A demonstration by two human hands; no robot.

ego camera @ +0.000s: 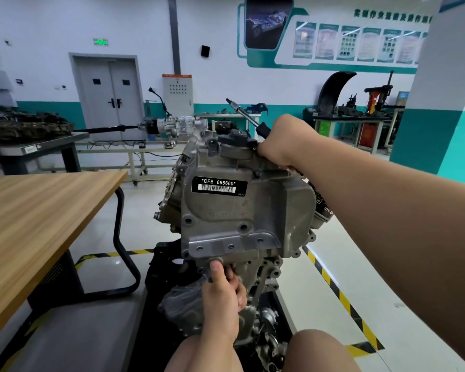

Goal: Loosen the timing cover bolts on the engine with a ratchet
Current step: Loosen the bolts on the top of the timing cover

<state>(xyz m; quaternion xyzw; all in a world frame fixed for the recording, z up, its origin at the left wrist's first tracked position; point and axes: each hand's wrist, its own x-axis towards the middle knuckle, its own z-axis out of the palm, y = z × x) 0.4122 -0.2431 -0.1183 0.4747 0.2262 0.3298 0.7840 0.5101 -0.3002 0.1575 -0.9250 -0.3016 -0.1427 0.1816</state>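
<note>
A grey aluminium engine [253,277] stands in front of me, its timing cover [234,216] facing me with a black label reading CFB 666660. My right hand [282,140] grips the black handle of a ratchet [243,112] at the cover's top right corner; the chrome shaft sticks up and to the left. The ratchet's working end is hidden behind my hand. My left hand [223,294] holds the cover's lower edge, thumb pressed up against it and fingers curled behind. A black oil filler cap [238,139] sits on top of the engine.
A wooden table [38,210] with a black metal leg stands close on the left. Yellow-black floor tape [341,299] runs along the right. A gearbox on a stand [172,126] and workbenches [352,122] are farther back. My knees show at the bottom edge.
</note>
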